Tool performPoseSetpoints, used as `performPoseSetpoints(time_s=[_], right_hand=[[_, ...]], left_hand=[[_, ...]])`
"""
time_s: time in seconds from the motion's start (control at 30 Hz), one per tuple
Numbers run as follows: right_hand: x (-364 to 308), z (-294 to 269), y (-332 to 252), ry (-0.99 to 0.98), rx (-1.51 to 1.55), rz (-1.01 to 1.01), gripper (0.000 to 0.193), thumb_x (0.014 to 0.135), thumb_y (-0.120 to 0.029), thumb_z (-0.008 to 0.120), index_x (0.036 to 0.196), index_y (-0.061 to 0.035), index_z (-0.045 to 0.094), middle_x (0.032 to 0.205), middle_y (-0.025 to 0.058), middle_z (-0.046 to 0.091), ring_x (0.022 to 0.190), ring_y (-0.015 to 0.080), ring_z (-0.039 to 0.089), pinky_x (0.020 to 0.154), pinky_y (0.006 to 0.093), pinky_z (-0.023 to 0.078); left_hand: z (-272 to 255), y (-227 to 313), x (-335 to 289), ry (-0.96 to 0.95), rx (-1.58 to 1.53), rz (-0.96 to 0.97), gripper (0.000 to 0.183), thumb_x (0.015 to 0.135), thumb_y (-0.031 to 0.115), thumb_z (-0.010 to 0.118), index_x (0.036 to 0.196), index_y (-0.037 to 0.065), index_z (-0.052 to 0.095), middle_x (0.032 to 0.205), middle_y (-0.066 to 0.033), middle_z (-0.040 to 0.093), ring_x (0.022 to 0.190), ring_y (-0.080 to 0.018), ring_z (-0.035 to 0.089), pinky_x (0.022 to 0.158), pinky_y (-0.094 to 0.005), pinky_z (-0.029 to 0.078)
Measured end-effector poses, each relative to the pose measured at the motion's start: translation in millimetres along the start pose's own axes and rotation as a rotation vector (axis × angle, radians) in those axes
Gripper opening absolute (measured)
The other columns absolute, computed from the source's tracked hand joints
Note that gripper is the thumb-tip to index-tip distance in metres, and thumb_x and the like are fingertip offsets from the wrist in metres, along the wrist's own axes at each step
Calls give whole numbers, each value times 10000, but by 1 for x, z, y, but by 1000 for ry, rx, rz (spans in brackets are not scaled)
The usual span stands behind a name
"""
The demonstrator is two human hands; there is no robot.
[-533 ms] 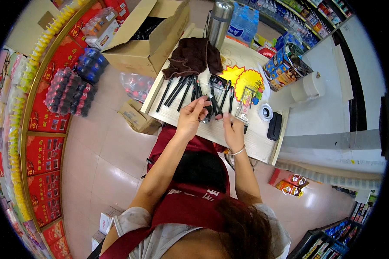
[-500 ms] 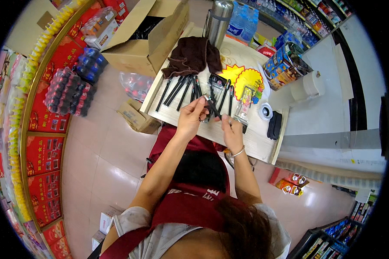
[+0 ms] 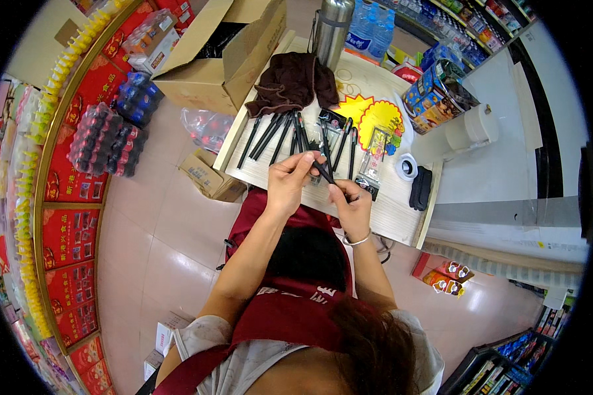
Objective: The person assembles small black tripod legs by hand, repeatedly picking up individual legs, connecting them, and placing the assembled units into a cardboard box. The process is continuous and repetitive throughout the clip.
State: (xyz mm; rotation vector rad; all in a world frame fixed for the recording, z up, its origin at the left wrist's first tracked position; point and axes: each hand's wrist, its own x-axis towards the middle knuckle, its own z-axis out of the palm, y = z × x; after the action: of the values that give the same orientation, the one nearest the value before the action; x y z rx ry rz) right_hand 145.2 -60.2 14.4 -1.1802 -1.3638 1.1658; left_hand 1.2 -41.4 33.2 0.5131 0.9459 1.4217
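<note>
Between my two hands is a slim black pen (image 3: pixel 323 172), held slantwise over the near edge of the table. My left hand (image 3: pixel 290 181) pinches its upper end with thumb and fingers. Around the lower end, my right hand (image 3: pixel 352 205) is closed. Beyond my hands, several black pens (image 3: pixel 265 139) lie fanned out on the pale wooden tabletop (image 3: pixel 392 220). A clear packet with a black label (image 3: pixel 370 164) lies just past my right hand. Two yellow starburst cards (image 3: pixel 379 122) lie behind it.
A dark brown cloth (image 3: pixel 286 82) and a steel flask (image 3: pixel 335 33) stand at the back of the table. To the right are a white tape roll (image 3: pixel 406 167) and a black folded item (image 3: pixel 420 191). An open cardboard box (image 3: pixel 204 82) sits at the left.
My right hand has shifted slightly down and its fingers have closed in on the pen's lower end. My left hand stays nearly in place, still pinching the pen.
</note>
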Motion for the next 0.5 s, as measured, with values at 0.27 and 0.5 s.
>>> performPoseSetpoints(time_s=[0.27,0.5], right_hand=[[1,-10,-16,-131,111,225,149,858,-115,599,848,19,665,567,1,537,487,60,445,455,214,342],[-2,2,-12,15,-140,-159,135,817,-75,633,908,22,651,662,85,625,545,142,569,514,246,431]], left_hand=[[-1,4,-5,-68,37,37,231,897,140,561,996,-58,625,952,-135,656,623,-28,491,484,-138,322],[-3,3,-7,-61,-64,41,241,899,156,561,1012,-47,626,955,-144,655,618,-27,493,486,-139,334]])
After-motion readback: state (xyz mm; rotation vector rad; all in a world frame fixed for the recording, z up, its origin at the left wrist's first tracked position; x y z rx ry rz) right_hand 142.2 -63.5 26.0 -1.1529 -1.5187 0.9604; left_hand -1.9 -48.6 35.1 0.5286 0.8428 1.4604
